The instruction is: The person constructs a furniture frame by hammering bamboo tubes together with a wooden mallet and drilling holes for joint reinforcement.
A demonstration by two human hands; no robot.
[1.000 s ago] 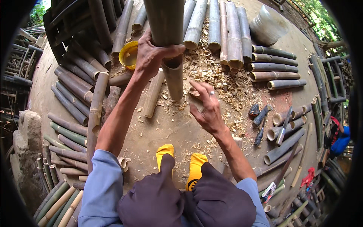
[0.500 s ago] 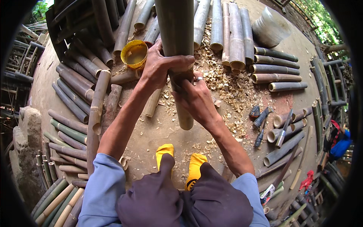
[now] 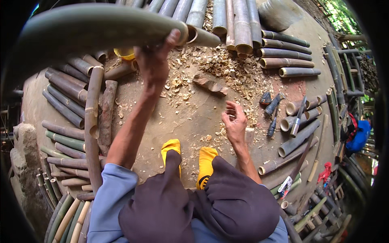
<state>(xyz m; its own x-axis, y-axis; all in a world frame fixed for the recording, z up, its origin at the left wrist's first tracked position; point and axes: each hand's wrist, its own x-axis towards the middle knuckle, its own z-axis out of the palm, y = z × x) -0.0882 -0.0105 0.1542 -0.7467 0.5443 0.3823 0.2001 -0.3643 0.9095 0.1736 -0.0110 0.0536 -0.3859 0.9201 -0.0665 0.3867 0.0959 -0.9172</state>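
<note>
At far left, a rough stone (image 3: 26, 156) stands behind short poles (image 3: 69, 220) and rows of cut bamboo (image 3: 63, 130), with a long pole (image 3: 92, 117) lying just left of a log (image 3: 107, 109). Above them, a thick tube (image 3: 105, 25) is held clear of the ground (image 3: 162, 121), slanting across the upper left, its left end blurred and its right end running out in a narrower, hollowed tip (image 3: 206, 37). The person's left hand (image 3: 154, 60) grips it near that right end, thumb over the near side, partly hiding a yellow bucket (image 3: 126, 53). Below, yellow socks (image 3: 171, 149) show past dark trousers (image 3: 162, 206). At center, a piece of bark (image 3: 210, 84) lies beside scattered shavings (image 3: 231, 67). The right hand (image 3: 236, 121), well apart from the tube, is empty and half open over the ground, fingers loosely bent. Farther right, a screwdriver-like tool (image 3: 273, 126) lies near a knife (image 3: 298, 117) resting on more bamboo (image 3: 289, 121). A red cloth (image 3: 324, 173) and a blue bag (image 3: 360, 135) sit at far right.
</note>
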